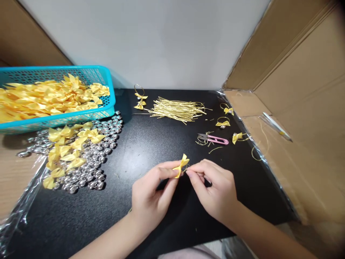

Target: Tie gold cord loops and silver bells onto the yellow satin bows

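Between the thumb and fingers of my left hand [153, 192] is a yellow ribbon bow [182, 166], held tilted over the table. My right hand [215, 187] pinches a thin gold cord [187, 167] just right of the bow. The cord curves close to the bow; how it is joined there is too small to make out. Pink-handled thread snips [214, 139] lie beyond my right hand among cord scraps. Past them, a bundle of gold cord pieces [178, 109] lies at the back of the black table [129, 144].
At the left, a turquoise basket [111, 97] holds many yellow bows. In front of it, silver bells [91, 176] lie in a pile with loose bows on top. Several bows with cord loops [222, 124] lie at the right and back. Cardboard walls [304, 72] flank the table.
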The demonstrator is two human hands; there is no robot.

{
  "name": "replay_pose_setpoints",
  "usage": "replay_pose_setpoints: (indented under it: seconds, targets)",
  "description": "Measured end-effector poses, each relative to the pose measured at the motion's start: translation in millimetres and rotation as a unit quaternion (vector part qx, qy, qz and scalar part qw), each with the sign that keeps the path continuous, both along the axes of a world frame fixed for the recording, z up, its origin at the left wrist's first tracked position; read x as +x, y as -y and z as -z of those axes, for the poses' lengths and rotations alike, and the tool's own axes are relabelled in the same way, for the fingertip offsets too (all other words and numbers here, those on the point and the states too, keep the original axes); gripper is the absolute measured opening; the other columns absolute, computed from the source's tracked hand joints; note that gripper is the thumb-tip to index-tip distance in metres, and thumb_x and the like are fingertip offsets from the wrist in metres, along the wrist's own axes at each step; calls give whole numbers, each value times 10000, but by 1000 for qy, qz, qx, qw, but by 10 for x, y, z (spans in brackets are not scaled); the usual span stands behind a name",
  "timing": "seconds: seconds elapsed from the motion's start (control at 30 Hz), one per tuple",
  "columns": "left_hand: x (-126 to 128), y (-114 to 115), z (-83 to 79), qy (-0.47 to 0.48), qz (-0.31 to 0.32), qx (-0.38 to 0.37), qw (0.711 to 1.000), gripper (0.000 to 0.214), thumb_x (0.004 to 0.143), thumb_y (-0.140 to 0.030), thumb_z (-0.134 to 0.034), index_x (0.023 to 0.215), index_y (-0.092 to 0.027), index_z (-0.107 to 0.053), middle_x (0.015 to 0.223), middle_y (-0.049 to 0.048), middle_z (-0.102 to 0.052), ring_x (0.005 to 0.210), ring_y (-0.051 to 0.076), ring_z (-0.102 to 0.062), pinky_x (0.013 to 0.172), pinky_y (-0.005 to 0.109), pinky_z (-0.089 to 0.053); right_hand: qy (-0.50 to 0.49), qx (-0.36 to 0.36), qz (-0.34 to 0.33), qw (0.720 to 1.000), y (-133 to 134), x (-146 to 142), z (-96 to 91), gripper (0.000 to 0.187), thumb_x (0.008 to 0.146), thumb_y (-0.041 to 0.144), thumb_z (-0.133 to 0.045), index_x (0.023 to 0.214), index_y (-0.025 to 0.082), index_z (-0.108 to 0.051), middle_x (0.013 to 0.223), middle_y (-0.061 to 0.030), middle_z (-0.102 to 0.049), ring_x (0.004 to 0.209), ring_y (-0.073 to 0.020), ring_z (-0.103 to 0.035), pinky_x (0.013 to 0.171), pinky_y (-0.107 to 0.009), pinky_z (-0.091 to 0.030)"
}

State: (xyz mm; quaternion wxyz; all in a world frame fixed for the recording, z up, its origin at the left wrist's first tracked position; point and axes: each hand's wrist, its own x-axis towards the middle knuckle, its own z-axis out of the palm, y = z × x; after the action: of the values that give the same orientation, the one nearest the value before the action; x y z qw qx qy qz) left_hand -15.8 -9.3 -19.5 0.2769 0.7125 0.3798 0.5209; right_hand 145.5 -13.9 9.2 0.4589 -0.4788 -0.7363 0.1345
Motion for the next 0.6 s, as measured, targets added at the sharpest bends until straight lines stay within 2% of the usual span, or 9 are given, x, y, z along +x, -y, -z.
replay_pose_setpoints:
  seconds: [0.13,0.27,0.4,0.6]
  targets:
    - [-13,-10,-24,-11,-17,14,1000,241,798,27,-630,893,-194,-623,1104,88,-708,969,193,-702,770,290,-589,-8,-5,-6,1000,0,3,10,196,848,45,-534,709,176,-579,547,42,-499,492,-82,-451,475,-204,-364]
    - [-15,7,-18,-6,-4,10,1000,242,798,38,-622,892,-185,-613,1202,100,-682,908,160,-716,764,265,-590,-12,-14,-11,1000,5,7,15,194,845,45,-538,699,168,-568,553,41,-492,497,-78,-455,476,-199,-357]
    - [-7,12,-10,5,17,5,1000,268,797,54,-611,911,-189,-609,1089,68,-743,969,157,-717,842,249,-584,-13,-30,-18,999,11,21,16,195,849,54,-531,694,168,-561,555,44,-480,488,-73,-439,467,-197,-344]
    - [0,-20,-56,-1,14,20,1000,260,794,32,-617,899,-205,-633,1010,51,-772,870,173,-746,747,254,-614,-14,-49,-29,998,20,30,24,190,853,73,-518,699,178,-550,557,47,-464,481,-74,-426,460,-199,-339]
